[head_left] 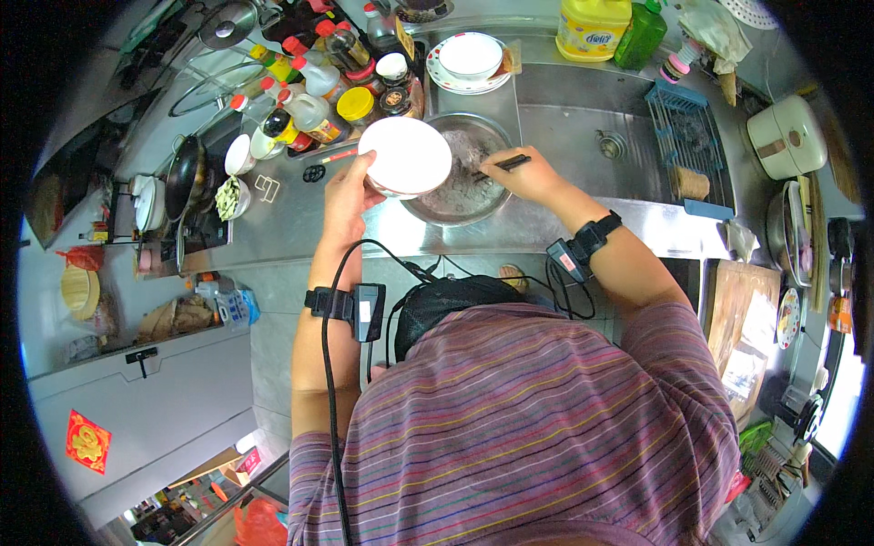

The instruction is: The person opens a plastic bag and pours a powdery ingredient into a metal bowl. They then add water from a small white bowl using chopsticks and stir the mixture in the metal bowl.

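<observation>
My left hand (346,198) grips a white bowl (405,156) by its near left edge, thumb at the rim. The bowl hangs over the left side of a round metal basin (452,221) on the steel counter and hides part of it. Inside the basin lies a pale, greyish-white mixture (462,193); whether it is wet or dry I cannot make out. My right hand (528,175) is closed around dark chopsticks (515,163), whose lower ends reach into the basin.
Seasoning bottles and jars (314,105) crowd the back left. Behind the basin stand stacked plates with a white bowl (470,56). A steel sink (583,136) with a blue drain rack (685,136) is on the right. A wok (185,173) sits at the left.
</observation>
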`<state>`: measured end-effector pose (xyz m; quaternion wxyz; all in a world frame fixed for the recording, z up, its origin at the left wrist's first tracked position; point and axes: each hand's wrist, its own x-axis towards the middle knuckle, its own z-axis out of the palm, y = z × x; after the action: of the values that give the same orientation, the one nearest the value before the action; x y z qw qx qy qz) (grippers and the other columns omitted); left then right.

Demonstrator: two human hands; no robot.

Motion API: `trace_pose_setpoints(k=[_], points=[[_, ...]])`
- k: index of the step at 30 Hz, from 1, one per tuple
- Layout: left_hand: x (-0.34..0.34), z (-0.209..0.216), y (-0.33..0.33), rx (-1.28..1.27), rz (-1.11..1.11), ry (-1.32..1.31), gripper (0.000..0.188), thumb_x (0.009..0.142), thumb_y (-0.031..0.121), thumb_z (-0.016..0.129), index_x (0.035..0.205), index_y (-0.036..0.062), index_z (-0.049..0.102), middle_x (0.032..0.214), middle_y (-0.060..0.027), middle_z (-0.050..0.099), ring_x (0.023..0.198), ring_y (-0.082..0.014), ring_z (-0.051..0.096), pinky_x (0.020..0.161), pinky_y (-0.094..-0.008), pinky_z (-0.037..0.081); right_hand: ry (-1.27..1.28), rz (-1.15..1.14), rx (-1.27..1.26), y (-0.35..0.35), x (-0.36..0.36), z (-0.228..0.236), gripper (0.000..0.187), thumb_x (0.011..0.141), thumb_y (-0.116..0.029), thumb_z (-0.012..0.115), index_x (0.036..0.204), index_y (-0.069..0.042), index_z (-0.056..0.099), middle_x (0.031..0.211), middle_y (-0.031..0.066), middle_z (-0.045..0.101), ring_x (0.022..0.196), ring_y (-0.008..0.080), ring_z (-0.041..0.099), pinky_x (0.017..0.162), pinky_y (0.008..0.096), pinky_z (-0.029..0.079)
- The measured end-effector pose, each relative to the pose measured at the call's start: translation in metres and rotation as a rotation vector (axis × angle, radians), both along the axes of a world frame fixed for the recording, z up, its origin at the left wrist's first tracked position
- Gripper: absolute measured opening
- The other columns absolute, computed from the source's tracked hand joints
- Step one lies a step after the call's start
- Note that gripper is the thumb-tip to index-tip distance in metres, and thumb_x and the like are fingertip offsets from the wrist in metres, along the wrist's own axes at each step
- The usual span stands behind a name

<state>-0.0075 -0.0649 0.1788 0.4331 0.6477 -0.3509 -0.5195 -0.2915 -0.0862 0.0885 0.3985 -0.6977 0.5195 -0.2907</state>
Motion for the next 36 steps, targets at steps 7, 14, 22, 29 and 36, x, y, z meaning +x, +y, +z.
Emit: trace_pose_setpoints(k=[7, 14, 22, 29, 36], points=[[0.000, 0.003, -0.001, 0.021, -0.048, -0.033, 0.055, 0.081, 0.041, 0.068, 0.117, 0.0003, 0.059, 0.101, -0.0082, 0.066, 0.083, -0.0154, 0.064, 0.070, -0.0293, 0.051, -0.147, -0.067, -0.104, -0.004, 0.024, -0.010, 0.020, 0.084, -0.023, 0.066, 0.097, -0.010, 0.071, 0.097, 0.0103, 0.070, 0.089, 0.0270, 0.067, 0.082, 0.0330, 0.052], [0.003, 0.000, -0.004, 0.021, -0.038, -0.031, 0.056, 0.082, 0.041, 0.066, 0.119, -0.0002, 0.058, 0.102, -0.0088, 0.066, 0.086, -0.0162, 0.065, 0.072, -0.0292, 0.052, 0.076, 0.022, -0.012, -0.014, 0.003, -0.012, 0.024, 0.087, -0.029, 0.060, 0.094, -0.009, 0.071, 0.094, 0.0094, 0.070, 0.085, 0.0272, 0.067, 0.080, 0.0338, 0.052], [0.006, -0.004, -0.006, 0.016, -0.068, 0.025, 0.060, 0.083, 0.042, 0.064, 0.124, -0.0005, 0.052, 0.105, -0.0100, 0.065, 0.090, -0.0173, 0.065, 0.074, -0.0291, 0.052, -0.128, 0.131, -0.069, -0.010, 0.019, -0.013, 0.018, 0.083, -0.021, 0.067, 0.096, -0.009, 0.072, 0.094, 0.0085, 0.071, 0.089, 0.0251, 0.067, 0.084, 0.0318, 0.051], [0.011, -0.011, -0.003, 0.008, -0.021, 0.112, 0.056, 0.085, 0.038, 0.064, 0.122, -0.0030, 0.053, 0.105, -0.0130, 0.065, 0.090, -0.0204, 0.065, 0.076, -0.0324, 0.054, 0.032, -0.031, -0.172, -0.031, 0.011, -0.008, 0.016, 0.082, -0.018, 0.067, 0.093, -0.007, 0.071, 0.095, 0.0124, 0.070, 0.086, 0.0263, 0.067, 0.080, 0.0335, 0.052], [0.017, -0.016, -0.002, -0.011, -0.033, 0.218, 0.056, 0.088, 0.035, 0.060, 0.126, -0.0040, 0.048, 0.111, -0.0160, 0.062, 0.095, -0.0233, 0.065, 0.079, -0.0352, 0.054, 0.002, 0.240, 0.005, -0.021, 0.016, 0.001, 0.022, 0.085, -0.024, 0.066, 0.100, -0.008, 0.071, 0.095, 0.0143, 0.070, 0.085, 0.0259, 0.067, 0.080, 0.0315, 0.051]])
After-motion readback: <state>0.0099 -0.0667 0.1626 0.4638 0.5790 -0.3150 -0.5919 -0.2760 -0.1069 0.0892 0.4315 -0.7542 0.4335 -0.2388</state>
